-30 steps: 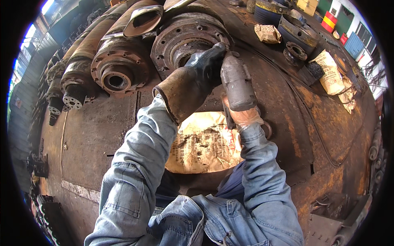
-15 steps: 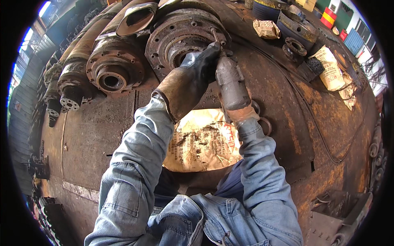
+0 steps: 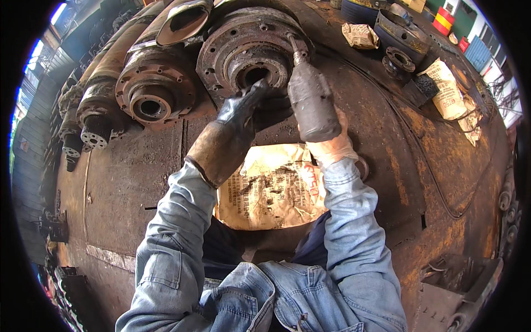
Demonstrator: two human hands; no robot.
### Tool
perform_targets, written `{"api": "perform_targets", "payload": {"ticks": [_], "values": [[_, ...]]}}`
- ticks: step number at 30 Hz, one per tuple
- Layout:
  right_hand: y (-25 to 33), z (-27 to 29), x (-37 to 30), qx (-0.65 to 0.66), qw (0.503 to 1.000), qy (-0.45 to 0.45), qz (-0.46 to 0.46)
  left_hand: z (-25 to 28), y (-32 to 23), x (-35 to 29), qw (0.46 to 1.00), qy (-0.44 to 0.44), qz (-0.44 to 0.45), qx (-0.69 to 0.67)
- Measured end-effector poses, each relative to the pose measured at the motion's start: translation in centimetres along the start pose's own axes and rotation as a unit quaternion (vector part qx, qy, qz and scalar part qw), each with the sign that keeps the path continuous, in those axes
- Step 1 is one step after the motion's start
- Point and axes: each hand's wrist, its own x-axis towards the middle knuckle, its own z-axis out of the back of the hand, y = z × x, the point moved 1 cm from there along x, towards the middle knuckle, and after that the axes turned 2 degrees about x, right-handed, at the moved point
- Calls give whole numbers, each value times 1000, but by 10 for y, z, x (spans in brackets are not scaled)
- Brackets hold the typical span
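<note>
My right hand (image 3: 333,148), in a pale covering, grips a dark, grimy impact wrench (image 3: 314,105) from beneath. The wrench body hides most of those fingers. Its slim nose points away from me and meets the bolted rim of a large greasy round flange (image 3: 218,58). Just left of the tool, my left hand (image 3: 243,108) wears a blackened work glove with a brown cuff. Its fingers reach rightward in front of the flange's central bore, apart from each other, with nothing visible in them; their tips are partly lost in shadow beside the wrench.
A smaller flanged cylinder (image 3: 152,94) and splined shaft (image 3: 95,130) lie left. Before my knees lies a stained paper sack (image 3: 271,193). A dark hose (image 3: 412,141) curves across the rusty steel surface at right. Farther back are a ring part (image 3: 398,60) and another sack (image 3: 444,91).
My left hand has let go of the wrench's nose and drawn back down and left, uncovering the flange bore. The wrench has shifted slightly, its nose still at the flange rim.
</note>
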Motion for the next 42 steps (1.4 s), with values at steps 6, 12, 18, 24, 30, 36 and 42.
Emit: {"api": "perform_targets", "payload": {"ticks": [6,12,18,24,30,36,42], "values": [[18,-30,22,-668,682,-23,295,1,0,-17,999,-37,-14,35],[-16,16,-1,255,965,18,-68,-21,1,-23,993,-91,-66,30],[2,2,-10,-632,754,-5,180,-20,-6,-14,995,-58,-74,17],[0,5,-5,-472,877,-53,72,-21,-10,-10,997,-29,-76,1],[0,18,-14,-682,720,26,126,-22,-16,-6,997,-4,-77,-11],[-14,24,-13,-503,854,-75,105,-33,-21,1,995,40,-80,-33],[4,13,15,-324,937,-114,68,-49,-20,25,985,128,-77,-92]]}}
